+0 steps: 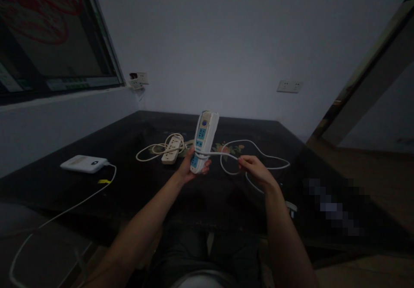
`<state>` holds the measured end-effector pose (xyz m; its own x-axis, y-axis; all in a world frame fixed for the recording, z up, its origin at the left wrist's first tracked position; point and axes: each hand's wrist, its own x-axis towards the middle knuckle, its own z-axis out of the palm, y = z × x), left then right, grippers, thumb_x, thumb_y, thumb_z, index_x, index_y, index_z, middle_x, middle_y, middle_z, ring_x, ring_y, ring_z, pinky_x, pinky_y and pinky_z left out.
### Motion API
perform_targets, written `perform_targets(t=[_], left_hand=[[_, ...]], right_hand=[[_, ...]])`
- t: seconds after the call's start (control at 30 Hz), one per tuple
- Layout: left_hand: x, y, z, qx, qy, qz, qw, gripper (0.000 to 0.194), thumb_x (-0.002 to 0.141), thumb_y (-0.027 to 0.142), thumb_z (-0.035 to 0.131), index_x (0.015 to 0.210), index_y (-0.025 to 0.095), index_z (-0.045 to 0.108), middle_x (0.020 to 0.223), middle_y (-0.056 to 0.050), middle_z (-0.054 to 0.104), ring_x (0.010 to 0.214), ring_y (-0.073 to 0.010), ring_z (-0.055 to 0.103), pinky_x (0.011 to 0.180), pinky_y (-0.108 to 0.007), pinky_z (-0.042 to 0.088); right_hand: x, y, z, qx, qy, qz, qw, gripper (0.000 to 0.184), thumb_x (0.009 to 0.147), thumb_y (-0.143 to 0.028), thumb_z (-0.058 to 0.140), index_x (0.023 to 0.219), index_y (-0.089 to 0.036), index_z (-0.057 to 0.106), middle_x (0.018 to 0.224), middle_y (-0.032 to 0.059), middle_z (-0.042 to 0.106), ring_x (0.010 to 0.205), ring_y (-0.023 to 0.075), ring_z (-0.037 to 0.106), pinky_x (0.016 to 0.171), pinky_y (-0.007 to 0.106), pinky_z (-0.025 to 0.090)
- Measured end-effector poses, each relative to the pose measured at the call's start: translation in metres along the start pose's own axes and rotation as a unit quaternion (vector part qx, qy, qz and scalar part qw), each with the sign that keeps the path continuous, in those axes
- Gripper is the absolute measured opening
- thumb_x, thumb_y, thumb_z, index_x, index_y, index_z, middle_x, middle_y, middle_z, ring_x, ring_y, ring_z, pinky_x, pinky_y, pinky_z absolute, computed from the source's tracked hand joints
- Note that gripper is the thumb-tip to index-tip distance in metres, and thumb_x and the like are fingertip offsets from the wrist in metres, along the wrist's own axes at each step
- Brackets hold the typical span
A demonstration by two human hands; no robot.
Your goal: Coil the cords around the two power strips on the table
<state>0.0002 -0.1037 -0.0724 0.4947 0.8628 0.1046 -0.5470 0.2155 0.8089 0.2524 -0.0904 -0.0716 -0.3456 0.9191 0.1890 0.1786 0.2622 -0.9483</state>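
Observation:
My left hand (187,166) grips a white power strip (209,135) with blue sockets, holding it upright and slightly tilted above the dark table. The strip's white cord (223,154) wraps around its lower part and runs right to my right hand (254,167), whose fingers pinch it. Beyond that hand the cord lies in loose loops on the table. Its plug (291,207) appears to rest beside my right forearm, partly hidden by it. A second power strip (172,151), cream-coloured, lies left of my left hand with its cord coiled over it.
A white power bank (83,164) lies at the left on the dark table (136,193), with a cable trailing over the front edge. Wall sockets (289,86) are on the back wall, others (138,80) near the window. A blurred patch covers something at the right.

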Motion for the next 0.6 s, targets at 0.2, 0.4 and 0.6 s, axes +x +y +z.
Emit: perform_targets(t=[0.2,0.4,0.6], left_hand=[[-0.007,-0.003,-0.003,0.042,-0.115,-0.052,0.991,0.068,0.069,0.073,0.053,0.101,0.013,0.057,0.057,-0.001,0.055,0.041,-0.0125,0.048,0.043,-0.025,0.035],[-0.013,-0.003,-0.002,0.072,-0.181,-0.142,0.971,0.068,0.059,0.074,0.062,0.09,0.014,0.059,0.056,-0.003,0.059,0.04,-0.0135,0.049,0.04,-0.025,0.036],[-0.02,-0.003,0.004,0.1,-0.233,-0.243,0.936,0.065,0.055,0.07,0.067,0.084,0.013,0.06,0.057,-0.008,0.062,0.043,-0.0178,0.055,0.036,-0.026,0.04]], right_hand=[[0.0,0.002,-0.006,-0.037,-0.012,-0.027,0.999,0.04,0.07,-0.053,0.066,0.059,-0.016,0.059,0.055,-0.0027,0.051,0.056,0.0112,0.044,0.057,0.025,0.032],[0.001,0.001,-0.007,-0.043,-0.036,-0.03,0.998,0.028,0.068,-0.043,0.07,0.065,-0.015,0.068,0.063,0.0017,0.064,0.064,0.0156,0.056,0.065,0.028,0.042],[-0.003,0.001,-0.001,-0.032,-0.051,-0.037,0.998,0.017,0.065,-0.037,0.071,0.068,-0.019,0.07,0.072,0.0032,0.069,0.077,0.0225,0.062,0.075,0.035,0.05]])
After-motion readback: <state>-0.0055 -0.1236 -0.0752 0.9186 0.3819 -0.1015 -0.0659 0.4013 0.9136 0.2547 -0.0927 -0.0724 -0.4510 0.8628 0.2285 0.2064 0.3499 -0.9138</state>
